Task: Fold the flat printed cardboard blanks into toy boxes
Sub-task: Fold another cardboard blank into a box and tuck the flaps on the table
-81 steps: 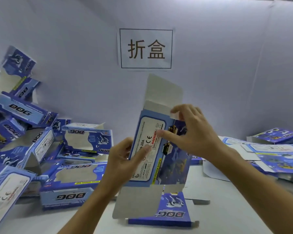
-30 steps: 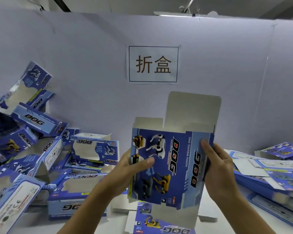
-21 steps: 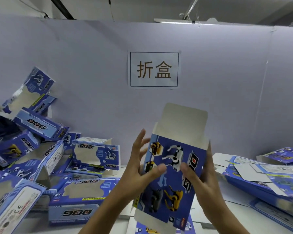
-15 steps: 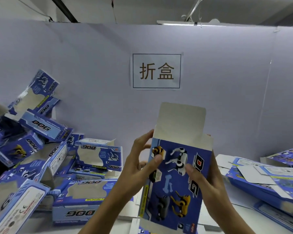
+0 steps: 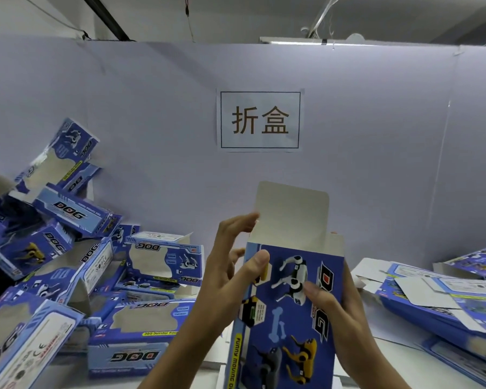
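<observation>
Standing upright between both hands, the blue toy-dog box [image 5: 289, 313] is opened into a rectangular sleeve, its printed face toward the camera: a white robot dog, a pale bone, a grey dog and a yellow dog, with "DOG" lettering running down the right side and "FUNNY MOVING" in yellow along the left edge. Its plain grey top flap [image 5: 292, 211] sticks straight up, unfolded. The box is held above the white table [image 5: 399, 357], in front of the lilac partition.

The left hand [image 5: 230, 279] holds the box's left edge, thumb pressed flat on the printed face, the other fingers spread loosely up and behind the left side near the flap's base. The right hand [image 5: 337, 310] grips the right edge, thumb lying across the front by the white dog, fingers wrapped behind.

Folded boxes [image 5: 143, 327] are heaped at left; flat blanks [image 5: 443, 301] are stacked at right.
</observation>
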